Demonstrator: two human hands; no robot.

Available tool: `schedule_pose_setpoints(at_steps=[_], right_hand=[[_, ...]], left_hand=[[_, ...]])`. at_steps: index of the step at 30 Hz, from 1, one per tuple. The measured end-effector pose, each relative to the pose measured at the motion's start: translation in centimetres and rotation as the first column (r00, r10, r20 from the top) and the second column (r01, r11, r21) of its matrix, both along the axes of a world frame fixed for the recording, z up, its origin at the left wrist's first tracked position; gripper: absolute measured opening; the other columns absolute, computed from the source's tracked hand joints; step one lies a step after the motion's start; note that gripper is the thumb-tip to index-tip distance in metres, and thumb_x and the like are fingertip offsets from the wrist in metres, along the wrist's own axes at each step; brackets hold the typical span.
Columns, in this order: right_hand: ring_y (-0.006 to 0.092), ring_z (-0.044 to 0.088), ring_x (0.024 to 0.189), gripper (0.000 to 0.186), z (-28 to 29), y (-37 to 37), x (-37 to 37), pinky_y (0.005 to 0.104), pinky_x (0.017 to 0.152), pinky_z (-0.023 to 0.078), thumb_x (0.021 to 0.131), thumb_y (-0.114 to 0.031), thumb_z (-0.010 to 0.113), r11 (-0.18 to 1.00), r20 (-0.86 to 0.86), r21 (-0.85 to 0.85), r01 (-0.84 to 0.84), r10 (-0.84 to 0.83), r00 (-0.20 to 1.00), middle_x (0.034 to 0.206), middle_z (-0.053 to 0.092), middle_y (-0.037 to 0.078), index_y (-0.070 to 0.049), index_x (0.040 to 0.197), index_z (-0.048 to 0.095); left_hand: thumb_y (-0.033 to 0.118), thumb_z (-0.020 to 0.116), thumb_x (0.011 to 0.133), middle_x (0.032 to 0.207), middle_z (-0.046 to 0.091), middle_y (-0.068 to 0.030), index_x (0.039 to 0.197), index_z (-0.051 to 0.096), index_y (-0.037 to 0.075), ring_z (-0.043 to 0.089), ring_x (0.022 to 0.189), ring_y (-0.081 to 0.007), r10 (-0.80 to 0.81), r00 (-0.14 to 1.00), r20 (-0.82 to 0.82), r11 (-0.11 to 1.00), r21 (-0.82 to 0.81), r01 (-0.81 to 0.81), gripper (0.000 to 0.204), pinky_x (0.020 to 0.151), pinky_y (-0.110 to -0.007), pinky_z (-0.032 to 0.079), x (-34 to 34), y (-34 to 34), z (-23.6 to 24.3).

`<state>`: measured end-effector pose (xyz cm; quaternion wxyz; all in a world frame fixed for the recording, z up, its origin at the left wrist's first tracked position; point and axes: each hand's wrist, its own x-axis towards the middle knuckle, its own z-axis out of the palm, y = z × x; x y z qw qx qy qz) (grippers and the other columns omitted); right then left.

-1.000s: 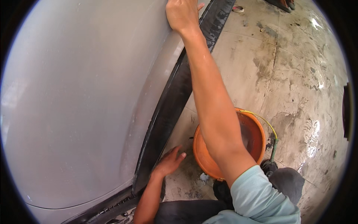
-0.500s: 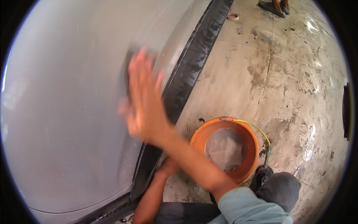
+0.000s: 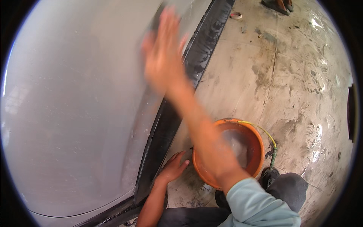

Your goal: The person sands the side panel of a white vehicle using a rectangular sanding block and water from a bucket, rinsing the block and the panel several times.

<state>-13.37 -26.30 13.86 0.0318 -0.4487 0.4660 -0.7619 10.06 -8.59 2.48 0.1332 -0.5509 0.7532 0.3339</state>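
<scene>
Right now the work in hand looks like wiping or rubbing down the grey car body panel, with the right hand stretched far up against it. That hand is blurred by motion; its fingers are spread almost flat and pressed toward the panel, and something dark may sit under the fingertips, but I cannot tell whether it holds a cloth or pad or nothing at all. The panel fills the left side of the view and lies directly under this palm, curving down to the black sill strip just beside the wrist. The left hand rests open, fingers splayed, on the concrete floor at the foot of the sill, holding nothing and seemingly bracing the crouch. An orange bucket with cloudy water stands on the floor just beside that hand, partly hidden behind the right forearm. By my judgement the next stroke calls for steady, even pressure along the curved surface, keeping the palm flat.
</scene>
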Motion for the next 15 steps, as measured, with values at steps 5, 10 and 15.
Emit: schedule_pose_setpoints(at_steps=[5, 10, 15], right_hand=[[0.0409, 0.003, 0.146, 0.073, -1.0, -0.9, -1.0, 0.0675, 0.110, 0.003, 0.099, -0.037, 0.036, 0.999, 0.039, 0.022, 0.033, -0.034, 0.999, 0.158, 0.002, 0.024, 0.005, 0.151, 0.005], [0.0408, 0.003, 0.146, 0.072, 0.9, 2.8, 1.9, 0.0673, 0.111, 0.002, 0.099, -0.039, 0.034, 0.997, -0.028, -0.005, -0.076, 0.076, 0.997, 0.158, 0.004, 0.024, 0.005, 0.150, 0.009], [0.0409, 0.003, 0.146, 0.072, 1.6, -2.5, -8.0, 0.0677, 0.111, 0.003, 0.099, -0.039, 0.034, 0.983, 0.163, 0.138, -0.123, 0.100, 0.982, 0.158, 0.004, 0.024, 0.005, 0.150, 0.008]], left_hand=[[0.029, 0.051, 0.097, 0.140, 0.046, -0.0223, 0.140, 0.040, 0.004, 0.043, 0.131, -0.0364, -0.049, 0.998, -0.036, 0.997, 0.062, 0.051, 0.051, 0.108, -0.042, 0.035, -0.4, 0.2, -0.2], [0.026, 0.052, 0.098, 0.136, 0.051, -0.0215, 0.140, 0.041, 0.003, 0.051, 0.124, -0.0364, 0.014, 0.993, -0.118, 1.000, 0.013, -0.013, 0.049, 0.104, -0.041, 0.039, 0.6, -0.4, -0.2], [0.026, 0.051, 0.098, 0.133, 0.052, -0.0229, 0.140, 0.042, 0.005, 0.053, 0.122, -0.0316, 0.073, 0.990, -0.118, 0.996, 0.058, -0.066, 0.048, 0.104, -0.040, 0.039, -1.6, 0.9, 2.0]])
